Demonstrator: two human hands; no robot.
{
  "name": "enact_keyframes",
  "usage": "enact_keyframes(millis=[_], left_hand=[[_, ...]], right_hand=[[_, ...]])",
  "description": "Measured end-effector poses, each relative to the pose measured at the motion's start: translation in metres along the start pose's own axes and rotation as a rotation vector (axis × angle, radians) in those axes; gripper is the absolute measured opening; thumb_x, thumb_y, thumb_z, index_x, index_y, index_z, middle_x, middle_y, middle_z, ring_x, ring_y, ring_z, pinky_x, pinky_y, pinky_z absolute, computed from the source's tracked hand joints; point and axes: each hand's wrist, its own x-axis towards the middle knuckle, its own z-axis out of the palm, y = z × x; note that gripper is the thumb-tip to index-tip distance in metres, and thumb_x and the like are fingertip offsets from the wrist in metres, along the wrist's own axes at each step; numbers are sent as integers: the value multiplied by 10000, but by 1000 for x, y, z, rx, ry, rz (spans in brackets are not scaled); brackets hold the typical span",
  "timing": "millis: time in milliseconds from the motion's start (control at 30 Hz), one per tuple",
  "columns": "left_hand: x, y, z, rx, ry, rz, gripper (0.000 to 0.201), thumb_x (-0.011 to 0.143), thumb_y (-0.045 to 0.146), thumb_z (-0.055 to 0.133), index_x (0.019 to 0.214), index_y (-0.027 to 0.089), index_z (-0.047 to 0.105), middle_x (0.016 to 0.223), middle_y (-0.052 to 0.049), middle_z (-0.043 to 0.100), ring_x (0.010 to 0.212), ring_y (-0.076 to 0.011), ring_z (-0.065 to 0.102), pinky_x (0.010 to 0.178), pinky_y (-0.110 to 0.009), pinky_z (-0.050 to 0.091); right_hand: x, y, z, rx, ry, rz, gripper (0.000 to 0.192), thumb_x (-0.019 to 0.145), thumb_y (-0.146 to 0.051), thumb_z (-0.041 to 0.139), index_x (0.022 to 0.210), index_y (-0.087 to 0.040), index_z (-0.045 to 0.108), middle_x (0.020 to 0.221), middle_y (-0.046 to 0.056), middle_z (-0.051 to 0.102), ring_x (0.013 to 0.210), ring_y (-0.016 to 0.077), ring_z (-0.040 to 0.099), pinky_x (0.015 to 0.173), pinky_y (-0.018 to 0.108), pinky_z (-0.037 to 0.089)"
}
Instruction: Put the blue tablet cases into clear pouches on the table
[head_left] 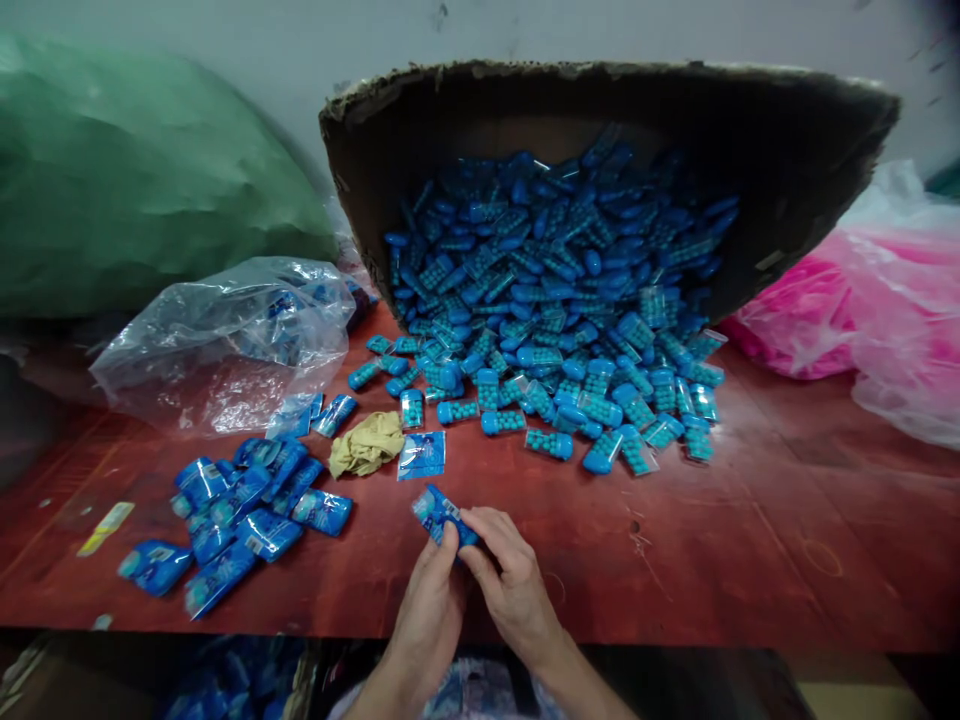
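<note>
Near the table's front edge, my left hand (435, 590) and my right hand (511, 560) both grip one small candy container in a printed blue sleeve (433, 512). My left thumb presses on its face, and my right fingers close round its right end. Just beyond it lies a flat blue printed sleeve (421, 456), beside a crumpled yellow cloth (366, 444). To the left is a pile of sleeved blue containers (255, 497). Clear containers with blue caps and blue-green balls (547, 443) spill over the table ahead of my hands.
A large cardboard box (795, 230) lies on its side, full of unsleeved containers. Left of it are a clear plastic bag (217, 340) with blue sleeves and a big green sack (135, 190). Bags with pink contents (810, 310) stand right. Below the edge sit more blue packs (225, 685).
</note>
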Motion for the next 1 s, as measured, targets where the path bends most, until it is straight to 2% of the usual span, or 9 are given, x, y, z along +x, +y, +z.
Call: enact_keyframes(millis=[133, 267, 400, 500, 667, 833, 1000], left_hand=[[1, 9, -9, 154, 4, 9, 228, 721, 337, 590, 891, 191, 635, 872, -31, 659, 801, -157, 582, 696, -265, 437], [6, 23, -17, 244, 13, 32, 184, 699, 292, 622, 840, 173, 623, 782, -18, 657, 680, -125, 581, 595, -233, 439], [9, 29, -20, 132, -42, -86, 104, 703, 233, 620, 770, 154, 613, 725, -20, 664, 681, -141, 606, 672, -283, 473], [9, 27, -21, 72, -92, -159, 117, 712, 196, 609, 823, 159, 617, 772, -30, 682, 734, -162, 628, 721, -317, 481], [9, 27, -22, 17, -210, -190, 146, 726, 180, 596, 868, 170, 626, 884, -39, 690, 801, -162, 629, 763, -300, 472], [8, 26, -16, 36, -168, -154, 118, 698, 184, 630, 812, 154, 643, 809, -31, 693, 724, -125, 621, 718, -244, 477], [4, 23, -12, 44, -133, -125, 119, 681, 209, 650, 783, 147, 648, 744, -27, 681, 682, -117, 609, 678, -238, 483]], right_hand=[[-2, 5, 4, 171, 48, 169, 339, 776, -171, 539, 1106, -251, 543, 1012, 38, 596, 930, 182, 555, 836, 308, 442], [0, 12, 0, 423, -10, 284, 424, 724, -149, 591, 1129, -245, 515, 930, 15, 579, 827, 148, 563, 750, 268, 469], [3, 11, -2, 559, -4, 264, 465, 669, -158, 657, 1106, -254, 532, 893, -3, 552, 797, 132, 531, 741, 263, 452], [4, 9, -3, 628, 9, 240, 501, 624, -181, 712, 1084, -292, 548, 885, -17, 539, 800, 129, 515, 740, 257, 438], [6, 11, -8, 634, -73, 230, 598, 569, -252, 769, 1114, -333, 538, 964, -10, 528, 866, 153, 504, 763, 272, 422], [7, 15, -11, 689, -130, 241, 586, 570, -332, 765, 1113, -322, 545, 956, -7, 526, 878, 156, 490, 742, 258, 418], [6, 17, -12, 667, -154, 251, 576, 598, -346, 744, 1132, -304, 531, 926, -7, 523, 829, 142, 489, 710, 243, 413]])
